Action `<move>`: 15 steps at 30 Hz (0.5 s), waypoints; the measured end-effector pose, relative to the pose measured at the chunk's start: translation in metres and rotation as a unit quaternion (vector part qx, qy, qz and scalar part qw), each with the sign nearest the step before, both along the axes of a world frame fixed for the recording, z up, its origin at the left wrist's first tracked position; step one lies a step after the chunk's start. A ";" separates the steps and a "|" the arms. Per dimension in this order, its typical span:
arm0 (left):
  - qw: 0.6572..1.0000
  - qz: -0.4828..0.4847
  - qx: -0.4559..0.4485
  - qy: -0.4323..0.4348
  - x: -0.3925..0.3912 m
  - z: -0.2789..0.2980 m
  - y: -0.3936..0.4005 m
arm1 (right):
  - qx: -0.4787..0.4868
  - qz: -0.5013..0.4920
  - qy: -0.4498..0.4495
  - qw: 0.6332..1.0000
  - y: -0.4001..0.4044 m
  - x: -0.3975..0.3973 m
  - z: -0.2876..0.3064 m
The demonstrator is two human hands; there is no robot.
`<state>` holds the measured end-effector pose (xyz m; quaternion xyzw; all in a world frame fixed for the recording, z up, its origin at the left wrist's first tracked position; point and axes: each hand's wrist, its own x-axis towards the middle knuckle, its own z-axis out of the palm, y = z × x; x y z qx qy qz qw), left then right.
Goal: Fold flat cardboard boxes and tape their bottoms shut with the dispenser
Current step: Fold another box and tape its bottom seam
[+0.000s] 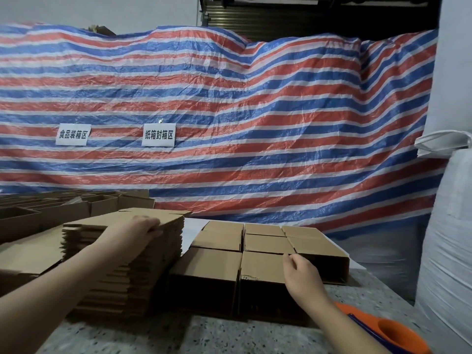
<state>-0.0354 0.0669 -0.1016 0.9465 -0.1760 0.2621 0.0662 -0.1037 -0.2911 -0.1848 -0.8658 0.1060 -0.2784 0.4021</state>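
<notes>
My left hand (138, 232) grips the top flat box (127, 218) of a tall brown stack (122, 272); right hand (301, 274), fingers loosely curled, touches a folded box (263, 264); orange dispenser (393, 333) near right

Stack of flat boxes (132, 261) left of folded boxes (255, 254); tape dispenser (390, 330) right, nearer

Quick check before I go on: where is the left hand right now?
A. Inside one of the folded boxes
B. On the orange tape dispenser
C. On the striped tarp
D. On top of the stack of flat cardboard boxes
D: the left hand grips the edge of the top sheet on the stack of flat cardboard boxes, while the orange tape dispenser lies untouched at the lower right.
</notes>
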 end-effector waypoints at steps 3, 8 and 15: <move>0.982 -0.052 -0.099 -0.149 -0.014 0.015 -0.007 | 0.000 0.008 -0.008 1.000 0.002 -0.001 0.012; 0.938 -0.188 -0.202 -0.208 -0.047 0.053 -0.033 | 0.047 0.052 -0.082 0.994 0.000 -0.006 0.057; 0.873 -0.352 -0.333 -0.058 -0.088 0.082 -0.072 | 0.168 0.097 -0.216 0.957 -0.011 -0.033 0.134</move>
